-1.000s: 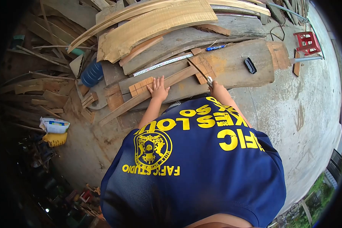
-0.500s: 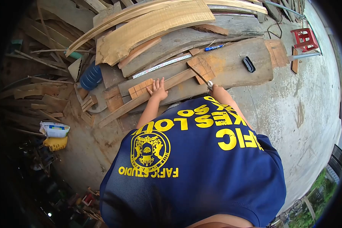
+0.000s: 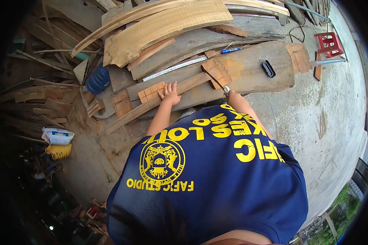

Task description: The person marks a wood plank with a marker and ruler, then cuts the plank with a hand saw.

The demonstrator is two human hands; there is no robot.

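My left hand lies with fingers spread on a long narrow wood strip, its fingertips touching or close to a small wood block marked with lines. In my right hand is the handle of a hand saw. Its thin dark blade slants across the strip's far end, over a second reddish block. The blade's teeth are too small to make out. Beneath all this is a wide weathered plank, with orange dust scattered near the block.
A steel rule or tape and a blue marker lie beyond the strip. A black oblong object rests on the plank at right. Stacked boards, a blue water jug and a red stool stand around.
The view has shifted very slightly. Both hands keep nearly the same places, and the saw stays across the strip's end.
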